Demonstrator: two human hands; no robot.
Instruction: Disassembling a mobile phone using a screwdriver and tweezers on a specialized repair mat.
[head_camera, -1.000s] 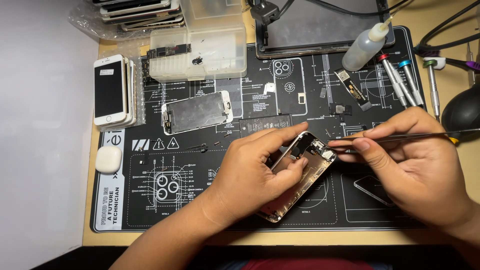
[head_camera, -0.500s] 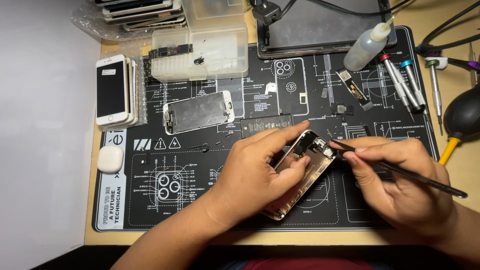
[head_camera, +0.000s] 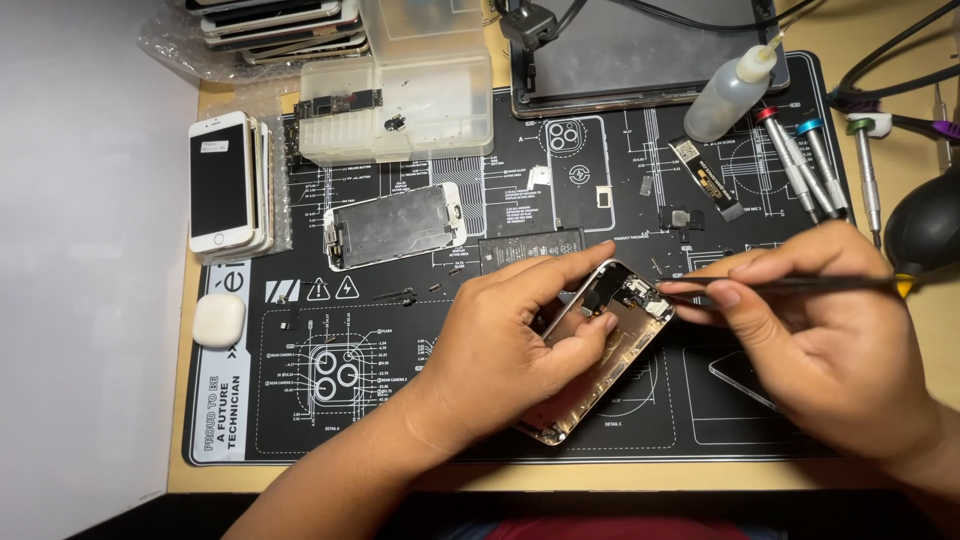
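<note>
The left hand (head_camera: 510, 345) reaches in from the lower left on a bare forearm, palm down, its fingers curled and closed in a grip, the thumb pressed inward. The right hand (head_camera: 825, 345) comes from the right edge, knuckles up, thumb and forefinger pinched together, the remaining fingers folded loosely beneath, wrist held low.

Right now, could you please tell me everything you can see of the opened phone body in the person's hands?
The phone body is an open, silvery metal shell with the screen off, dark parts showing near its upper end. It lies tilted over the black work mat. The left hand wraps it from the left; the right hand holds a thin tool tip at its top corner.
</note>
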